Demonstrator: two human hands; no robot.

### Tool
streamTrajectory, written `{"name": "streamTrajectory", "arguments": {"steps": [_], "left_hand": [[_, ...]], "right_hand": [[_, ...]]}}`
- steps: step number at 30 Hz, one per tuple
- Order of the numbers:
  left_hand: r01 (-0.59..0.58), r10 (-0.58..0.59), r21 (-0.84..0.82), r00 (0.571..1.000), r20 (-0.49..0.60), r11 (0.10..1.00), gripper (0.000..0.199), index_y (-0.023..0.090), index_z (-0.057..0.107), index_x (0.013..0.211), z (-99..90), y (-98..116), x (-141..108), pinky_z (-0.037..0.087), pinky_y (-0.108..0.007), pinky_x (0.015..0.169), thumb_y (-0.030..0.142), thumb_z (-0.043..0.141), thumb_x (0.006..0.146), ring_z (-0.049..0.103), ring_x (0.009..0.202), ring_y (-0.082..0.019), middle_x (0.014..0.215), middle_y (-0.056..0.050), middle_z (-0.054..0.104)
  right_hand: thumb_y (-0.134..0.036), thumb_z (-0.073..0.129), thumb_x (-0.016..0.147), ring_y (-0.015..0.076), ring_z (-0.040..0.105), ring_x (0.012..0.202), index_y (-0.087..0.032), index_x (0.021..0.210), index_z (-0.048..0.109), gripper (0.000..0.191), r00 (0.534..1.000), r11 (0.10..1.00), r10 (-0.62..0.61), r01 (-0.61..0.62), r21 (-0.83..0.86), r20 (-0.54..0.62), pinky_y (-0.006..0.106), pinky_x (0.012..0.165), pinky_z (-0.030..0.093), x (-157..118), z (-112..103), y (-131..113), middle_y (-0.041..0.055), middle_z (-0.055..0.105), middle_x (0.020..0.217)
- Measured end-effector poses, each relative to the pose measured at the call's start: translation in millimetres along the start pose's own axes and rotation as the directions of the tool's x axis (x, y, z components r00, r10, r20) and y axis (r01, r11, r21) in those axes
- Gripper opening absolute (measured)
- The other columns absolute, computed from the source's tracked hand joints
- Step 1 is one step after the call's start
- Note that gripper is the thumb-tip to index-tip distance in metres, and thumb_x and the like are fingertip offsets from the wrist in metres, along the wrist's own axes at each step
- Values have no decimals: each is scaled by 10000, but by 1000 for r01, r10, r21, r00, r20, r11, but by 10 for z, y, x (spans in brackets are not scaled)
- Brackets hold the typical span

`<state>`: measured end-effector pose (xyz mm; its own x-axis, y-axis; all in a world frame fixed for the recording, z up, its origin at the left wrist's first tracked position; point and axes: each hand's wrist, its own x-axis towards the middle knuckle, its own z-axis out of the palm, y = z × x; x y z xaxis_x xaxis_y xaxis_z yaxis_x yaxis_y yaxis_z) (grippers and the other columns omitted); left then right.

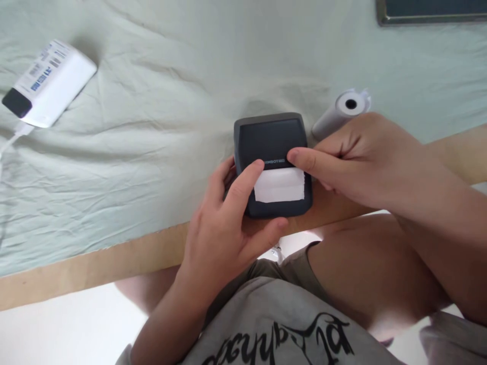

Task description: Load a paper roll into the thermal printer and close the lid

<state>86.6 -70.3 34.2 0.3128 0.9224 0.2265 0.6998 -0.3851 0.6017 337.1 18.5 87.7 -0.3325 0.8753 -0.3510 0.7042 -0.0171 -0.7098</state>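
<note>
A small dark label printer [271,139] is at the table's near edge, held between both hands. A strip of white paper [279,185] with ragged side edges comes out across its lower face. My left hand [224,223] grips the printer's left side, its index fingertip on the lid just above the paper and its thumb by the bottom edge. My right hand [350,152] holds the right side, thumb pressed on the lid beside the printed lettering; its other fingers are curled and partly hidden. Just beyond the right hand lies a white paper roll [331,115] with a dark core hole.
A pale green cloth [160,101] with wrinkles covers the table, whose wooden edge [95,263] runs along the front. At the far left lies a white device [64,83] with a label and a cable. A dark framed object [433,11] is at the top right.
</note>
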Motion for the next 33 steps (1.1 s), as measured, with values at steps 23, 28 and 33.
{"name": "streamTrajectory", "arguments": {"steps": [23, 28, 33], "left_hand": [[64, -64, -2, 998, -18, 998, 1118, 388, 272, 1931, 55, 39, 18, 669, -603, 1382, 511, 966, 1063, 599, 1787, -423, 1931, -168, 551], [69, -69, 6, 997, -14, 998, 1103, 313, 286, 1937, 59, 21, -11, 674, -605, 1369, 628, 924, 1094, 654, 1743, -434, 1895, -204, 607], [59, -59, 39, 998, -5, 997, 1161, 301, 250, 1965, 73, -28, -35, 734, -578, 1270, 734, 894, 1101, 750, 1640, -449, 1876, -220, 638]], "right_hand": [[-619, 473, 1209, 173, 580, 684, -236, 795, 467, 564, 961, 969, -203, 170, -178, -187, 351, 658, 371, -64, 77, 398, 36, 606, 698], [-573, 452, 1203, 183, 549, 707, -249, 808, 427, 512, 968, 965, -213, 186, -186, -135, 390, 699, 351, -66, 66, 362, 44, 596, 715], [-579, 451, 1211, 167, 530, 677, -247, 814, 441, 518, 965, 961, -226, 198, -194, -134, 376, 684, 347, -57, 42, 399, 31, 602, 725]]}}
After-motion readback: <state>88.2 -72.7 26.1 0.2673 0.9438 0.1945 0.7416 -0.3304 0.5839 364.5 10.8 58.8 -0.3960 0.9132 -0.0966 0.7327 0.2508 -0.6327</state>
